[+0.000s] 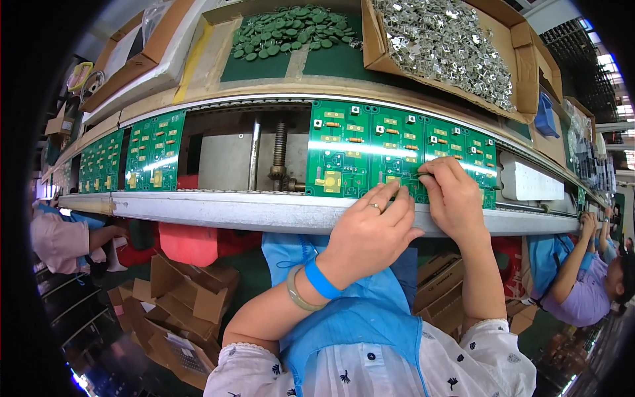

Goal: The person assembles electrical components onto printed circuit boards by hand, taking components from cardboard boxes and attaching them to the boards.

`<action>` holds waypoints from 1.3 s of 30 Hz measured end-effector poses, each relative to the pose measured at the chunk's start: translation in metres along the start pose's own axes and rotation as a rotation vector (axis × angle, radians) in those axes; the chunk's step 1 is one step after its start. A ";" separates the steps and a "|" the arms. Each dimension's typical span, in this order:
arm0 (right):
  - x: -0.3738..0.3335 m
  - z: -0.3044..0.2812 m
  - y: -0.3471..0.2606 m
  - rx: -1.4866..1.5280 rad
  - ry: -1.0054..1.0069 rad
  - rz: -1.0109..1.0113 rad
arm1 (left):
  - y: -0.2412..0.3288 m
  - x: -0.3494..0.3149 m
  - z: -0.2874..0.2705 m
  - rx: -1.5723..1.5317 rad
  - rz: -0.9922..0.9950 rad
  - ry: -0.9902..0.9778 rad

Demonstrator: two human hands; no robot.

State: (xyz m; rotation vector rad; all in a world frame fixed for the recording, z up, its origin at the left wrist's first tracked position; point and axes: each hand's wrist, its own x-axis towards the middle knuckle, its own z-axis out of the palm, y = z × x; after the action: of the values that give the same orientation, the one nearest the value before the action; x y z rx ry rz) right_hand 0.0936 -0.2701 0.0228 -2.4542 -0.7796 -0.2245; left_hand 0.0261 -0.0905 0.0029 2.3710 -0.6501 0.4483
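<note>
A green circuit board panel, made of several joined boards, lies on the conveyor in front of me. It carries striped resistors and small white square parts. My left hand lies over the panel's near edge, fingers stretched onto the board and thumb held apart; part of the board is hidden beneath it. Close beside it, my right hand has thumb and index finger pinched together just above the panel. Whatever thin piece may be between those fingertips is too small to make out.
Beyond the conveyor rail are a pile of green disc components and a carton of small metal clips. More circuit boards sit leftward. A white block is right. Co-workers flank me; cartons lie below.
</note>
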 end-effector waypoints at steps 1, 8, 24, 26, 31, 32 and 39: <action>0.000 0.001 0.001 0.014 0.012 -0.005 | 0.000 0.000 0.000 -0.001 0.002 -0.003; 0.003 0.001 0.000 -0.009 -0.004 -0.020 | -0.002 0.001 0.002 -0.001 0.012 0.006; 0.127 -0.010 -0.062 -0.144 -0.203 -0.196 | -0.004 -0.009 0.006 -0.002 0.034 0.080; 0.171 0.021 -0.057 -0.234 -0.093 -0.267 | -0.005 -0.007 0.004 -0.035 0.037 0.074; 0.239 0.086 -0.030 -0.337 -0.138 -0.251 | -0.007 -0.012 0.009 -0.061 0.012 0.100; 0.244 0.091 -0.028 -0.314 -0.171 -0.216 | -0.007 -0.014 0.009 -0.045 -0.009 0.106; 0.224 0.088 -0.025 -0.210 0.068 -0.284 | -0.005 -0.013 0.016 -0.044 0.041 0.110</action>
State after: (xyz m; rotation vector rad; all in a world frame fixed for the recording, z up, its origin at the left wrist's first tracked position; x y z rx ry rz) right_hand 0.2621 -0.0963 0.0307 -2.5043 -1.1244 -0.5167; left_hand 0.0204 -0.0935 -0.0175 2.2775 -0.6529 0.5722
